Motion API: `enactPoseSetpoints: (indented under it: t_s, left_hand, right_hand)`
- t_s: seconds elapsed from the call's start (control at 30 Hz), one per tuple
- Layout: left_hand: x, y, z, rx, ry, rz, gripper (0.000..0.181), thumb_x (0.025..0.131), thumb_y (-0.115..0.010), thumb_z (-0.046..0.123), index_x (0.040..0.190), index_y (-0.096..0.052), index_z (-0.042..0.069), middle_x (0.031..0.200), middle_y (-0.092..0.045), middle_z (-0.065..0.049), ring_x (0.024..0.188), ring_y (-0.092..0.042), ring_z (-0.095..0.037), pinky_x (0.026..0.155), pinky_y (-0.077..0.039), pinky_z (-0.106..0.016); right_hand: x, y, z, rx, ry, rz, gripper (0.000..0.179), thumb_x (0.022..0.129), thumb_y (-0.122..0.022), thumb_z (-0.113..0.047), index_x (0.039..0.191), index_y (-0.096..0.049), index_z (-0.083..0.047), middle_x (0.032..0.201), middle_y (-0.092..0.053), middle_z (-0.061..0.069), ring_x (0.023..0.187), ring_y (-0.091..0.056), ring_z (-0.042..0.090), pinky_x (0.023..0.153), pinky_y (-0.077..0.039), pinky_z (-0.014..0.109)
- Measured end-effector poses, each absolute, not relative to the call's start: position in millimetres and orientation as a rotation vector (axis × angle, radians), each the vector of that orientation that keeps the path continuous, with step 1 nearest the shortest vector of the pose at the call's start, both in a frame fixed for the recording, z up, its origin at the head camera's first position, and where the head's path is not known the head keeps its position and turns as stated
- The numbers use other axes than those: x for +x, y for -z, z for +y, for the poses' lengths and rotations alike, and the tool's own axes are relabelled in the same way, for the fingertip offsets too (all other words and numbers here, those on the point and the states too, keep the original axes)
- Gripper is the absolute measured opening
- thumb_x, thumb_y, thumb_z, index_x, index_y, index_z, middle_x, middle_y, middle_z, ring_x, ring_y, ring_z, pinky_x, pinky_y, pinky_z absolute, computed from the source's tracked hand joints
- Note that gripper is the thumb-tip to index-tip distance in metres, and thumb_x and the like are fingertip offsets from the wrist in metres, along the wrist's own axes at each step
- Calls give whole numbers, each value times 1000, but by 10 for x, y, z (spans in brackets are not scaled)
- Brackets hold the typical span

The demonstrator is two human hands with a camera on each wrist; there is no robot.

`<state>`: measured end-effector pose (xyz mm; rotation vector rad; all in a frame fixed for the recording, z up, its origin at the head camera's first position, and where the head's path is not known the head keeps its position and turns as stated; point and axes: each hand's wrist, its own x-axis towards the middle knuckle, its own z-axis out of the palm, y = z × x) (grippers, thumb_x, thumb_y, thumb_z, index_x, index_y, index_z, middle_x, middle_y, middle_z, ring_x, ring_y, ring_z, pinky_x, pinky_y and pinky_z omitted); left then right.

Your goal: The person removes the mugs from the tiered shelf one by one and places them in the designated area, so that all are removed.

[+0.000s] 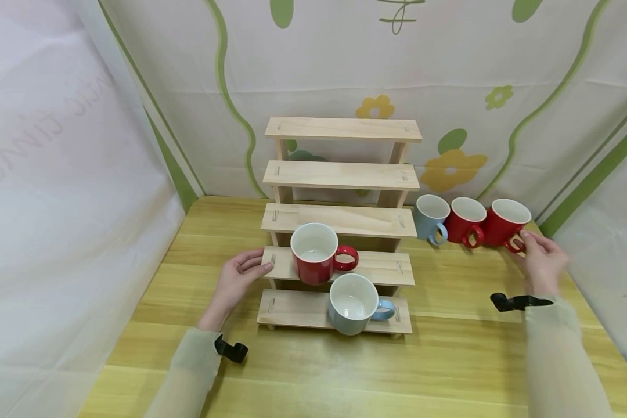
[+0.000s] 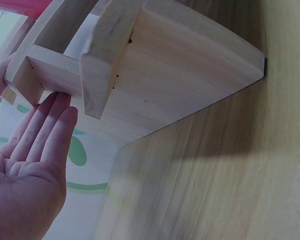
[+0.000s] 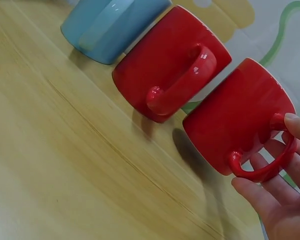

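My right hand pinches the handle of a red mug at the right end of a row of mugs. In the right wrist view the thumb lies at the top of that handle, the fingers round it; whether the mug's base touches the table I cannot tell. My left hand holds the left end of the second-lowest step of a wooden stepped shelf, thumb above and fingers beneath. On that step stands another red mug. A light blue mug stands on the lowest step, handle to the right.
Beside the held mug stand a red mug and a light blue mug, close to the shelf's right side. A patterned white cloth hangs behind the wooden table, with cloth walls at both sides.
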<state>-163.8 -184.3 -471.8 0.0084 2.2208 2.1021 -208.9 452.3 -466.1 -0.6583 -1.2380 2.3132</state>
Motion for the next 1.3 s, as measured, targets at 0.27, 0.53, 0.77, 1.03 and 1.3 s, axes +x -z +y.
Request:
enactPoseSetpoints:
  t_s: [0.27, 0.53, 0.77, 1.03, 1.3]
  left_hand:
    - [-1638, 4719, -1846, 18, -2101, 2219, 54, 92, -79, 16, 137, -57, -4, 128, -65, -22, 114, -66, -27, 93, -55, -29]
    - [-1629, 4709, -1835, 15, -2098, 2231, 52, 93, -78, 14, 136, -57, -5, 127, -65, -22, 112, -67, -25, 92, -55, -28]
    - [-1624, 4699, -1825, -15, -2104, 2221, 51, 93, -77, 12, 136, -57, -6, 127, -65, -23, 109, -68, -20, 93, -54, -27]
    - [-1621, 4695, -1825, -12, -2102, 2224, 51, 93, -77, 12, 136, -57, -6, 127, -65, -24, 108, -69, -19, 93, -54, -26]
    - [-1620, 4696, -1826, -8, -2113, 2210, 51, 93, -77, 11, 136, -56, -7, 127, -65, -24, 105, -69, -16, 93, -54, -27]
  right_hand:
    - [-2168, 4673, 4463, -741, -2264, -1280, 10, 89, -76, 3, 98, -72, -1, 84, -75, 5, 67, -71, 16, 52, -60, 32]
    - [-2196, 4677, 4440, -814, -2229, -1268, 9, 89, -77, 2, 97, -74, 0, 79, -73, 5, 65, -68, 14, 49, -59, 31]
    - [-2200, 4659, 4418, -837, -2245, -1241, 7, 90, -75, 1, 97, -75, 1, 77, -71, 7, 66, -66, 16, 51, -60, 33]
    - [-2191, 4687, 4432, -849, -2236, -1271, 4, 91, -74, 0, 95, -74, -1, 76, -68, 6, 67, -65, 14, 51, -60, 32]
    - [-2162, 4715, 4427, -855, -2228, -1309, 11, 91, -75, -2, 101, -72, -1, 83, -70, 3, 74, -63, 14, 54, -61, 33]
